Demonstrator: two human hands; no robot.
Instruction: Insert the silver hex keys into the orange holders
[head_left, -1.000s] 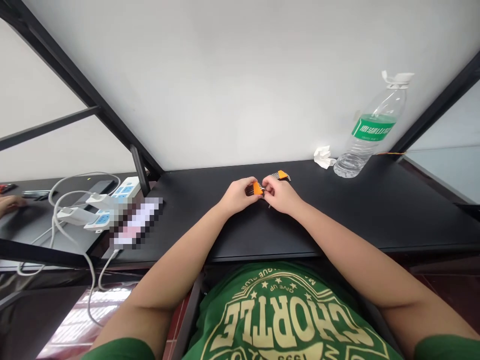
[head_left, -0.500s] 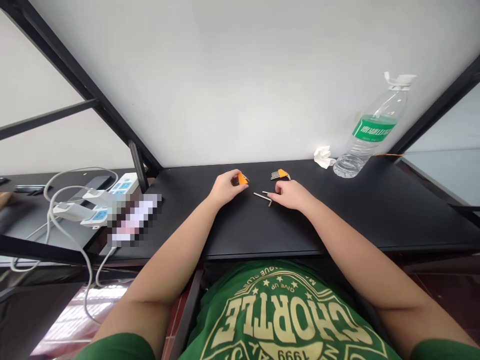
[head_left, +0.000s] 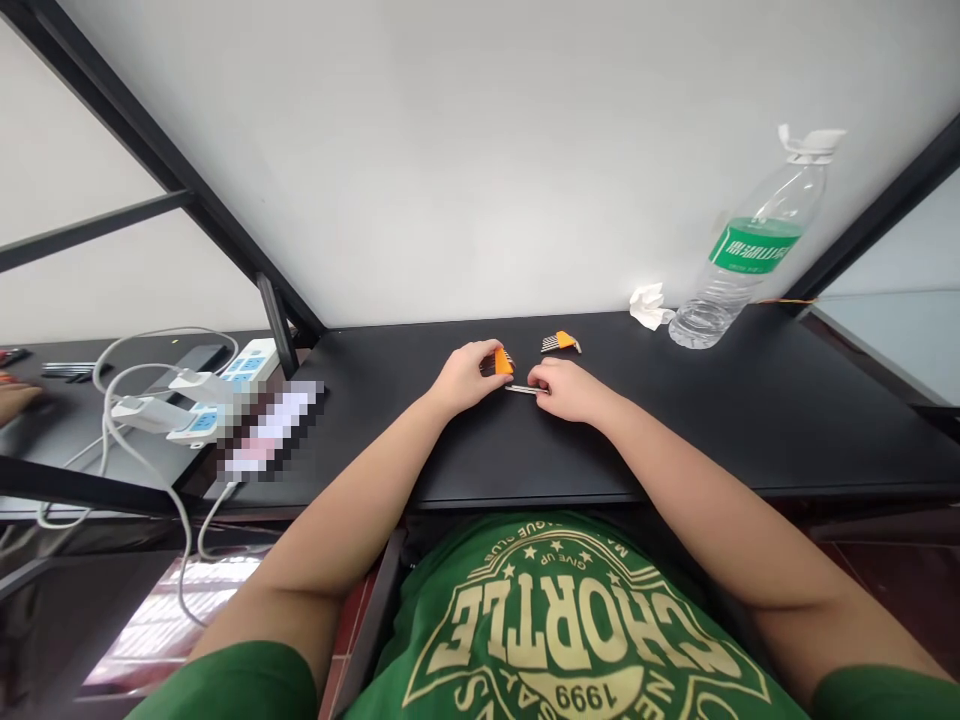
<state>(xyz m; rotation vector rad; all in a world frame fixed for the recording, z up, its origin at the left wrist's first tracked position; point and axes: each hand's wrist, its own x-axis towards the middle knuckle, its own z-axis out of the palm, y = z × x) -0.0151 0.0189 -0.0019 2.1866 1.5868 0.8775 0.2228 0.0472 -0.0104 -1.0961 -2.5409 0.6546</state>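
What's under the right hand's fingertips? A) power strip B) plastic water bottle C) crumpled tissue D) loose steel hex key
D: the right hand rests on the loose steel hex key, which lies on the black tabletop and pokes out from under the fingers.

Below the hands [head_left: 474, 377] [head_left: 566, 390], the person wears a green short-sleeved T-shirt [head_left: 562, 625] printed in cream with stars, "CHORTLE" and "1999".

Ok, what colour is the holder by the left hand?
The hex key holder is orange; it shows best in the head view.
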